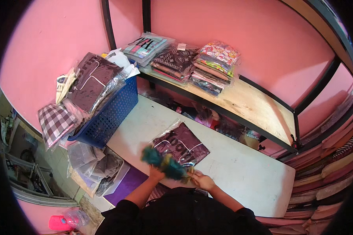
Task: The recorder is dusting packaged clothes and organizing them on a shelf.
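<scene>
A dark green and yellow cloth (173, 166), blurred by motion, is held above the near edge of the white table (241, 167). My left hand (156, 173) grips its lower left part, its fingers partly hidden by the cloth. On the cloth's right end, my right hand (202, 179) pinches a yellowish part between thumb and fingers. Just beyond the cloth lies a dark maroon folded garment (191, 144) with white piping and black lettering, in a clear plastic bag on the table; the cloth covers its near left corner in this view.
A blue perforated plastic basket (113, 114) heaped with bagged garments stands on the left. Behind the table, a wooden shelf (253, 105) with a black metal frame bears stacks of bagged folded clothes (213, 69). Clear plastic bags (85, 158) lie at lower left; stacked fabrics (326, 182) line the right.
</scene>
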A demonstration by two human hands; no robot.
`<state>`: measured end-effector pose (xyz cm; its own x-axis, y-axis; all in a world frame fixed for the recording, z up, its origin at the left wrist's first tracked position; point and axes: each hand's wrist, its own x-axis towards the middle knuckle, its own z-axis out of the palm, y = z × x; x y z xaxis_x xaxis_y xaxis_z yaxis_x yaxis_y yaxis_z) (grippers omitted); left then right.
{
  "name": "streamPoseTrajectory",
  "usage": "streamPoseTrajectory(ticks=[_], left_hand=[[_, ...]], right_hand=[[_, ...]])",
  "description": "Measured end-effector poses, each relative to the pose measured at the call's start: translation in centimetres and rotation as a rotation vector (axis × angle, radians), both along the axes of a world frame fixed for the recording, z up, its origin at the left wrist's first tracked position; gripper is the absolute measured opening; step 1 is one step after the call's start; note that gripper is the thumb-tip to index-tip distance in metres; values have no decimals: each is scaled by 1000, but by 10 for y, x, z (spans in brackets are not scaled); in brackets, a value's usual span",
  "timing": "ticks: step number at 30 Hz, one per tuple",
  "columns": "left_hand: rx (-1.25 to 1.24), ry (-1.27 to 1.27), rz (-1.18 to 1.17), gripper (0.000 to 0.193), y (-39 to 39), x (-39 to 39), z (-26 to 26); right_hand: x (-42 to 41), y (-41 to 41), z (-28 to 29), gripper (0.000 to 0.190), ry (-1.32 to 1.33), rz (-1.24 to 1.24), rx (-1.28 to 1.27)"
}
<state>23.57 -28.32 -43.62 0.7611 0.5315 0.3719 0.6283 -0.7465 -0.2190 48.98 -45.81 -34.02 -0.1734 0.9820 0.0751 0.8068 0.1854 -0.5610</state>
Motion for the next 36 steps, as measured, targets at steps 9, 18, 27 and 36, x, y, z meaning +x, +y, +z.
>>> streamPoseTrajectory(ticks=[9, 18, 27, 36], left_hand=[[-801, -99, 309, 124, -9, 30, 81], [-822, -137, 286, 120, -8, 28, 76], [-788, -185, 279, 112, -9, 29, 74], [-674, -794, 499, 97, 43, 18, 33]], right_hand=[[53, 27, 1, 50, -282, -547, -214], [20, 22, 4, 57, -155, -414, -136], [10, 31, -3, 52, -222, -412, -224], [54, 8, -18, 51, -144, -962, -198]])
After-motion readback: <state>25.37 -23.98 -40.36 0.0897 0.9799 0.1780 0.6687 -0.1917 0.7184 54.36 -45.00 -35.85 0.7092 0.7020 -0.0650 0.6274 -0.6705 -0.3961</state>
